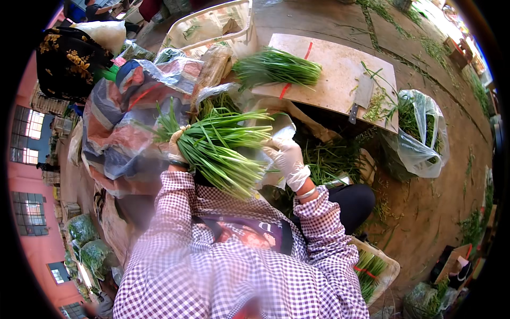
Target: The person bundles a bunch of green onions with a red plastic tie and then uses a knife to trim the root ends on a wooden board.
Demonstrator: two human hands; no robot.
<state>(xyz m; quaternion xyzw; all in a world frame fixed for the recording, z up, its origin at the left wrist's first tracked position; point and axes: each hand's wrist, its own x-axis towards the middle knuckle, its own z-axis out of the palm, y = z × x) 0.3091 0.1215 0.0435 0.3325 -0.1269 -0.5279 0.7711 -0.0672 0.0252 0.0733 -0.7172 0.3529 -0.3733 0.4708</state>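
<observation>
My left hand (177,145), in a pale glove, is closed around a bundle of long green leafy stalks (223,147), which look like garlic chives; their pale ends fan out to the right. At those ends is my right hand (287,157), in a white glove, with bent fingers; whether it pinches a stalk I cannot tell. Beyond my hands, another green bundle (279,67) lies on a pale board (338,60) with red ties under it. A cleaver (362,93) with a dark handle rests near the board's right end, beside loose trimmings.
A striped plastic sheet (119,131) lies at the left. Behind it stands a cream plastic crate (211,28). A clear bag of greens (426,135) is right of the board. A smaller crate (388,265) holds red-tied stalks at lower right. Another person (97,12) is far at upper left.
</observation>
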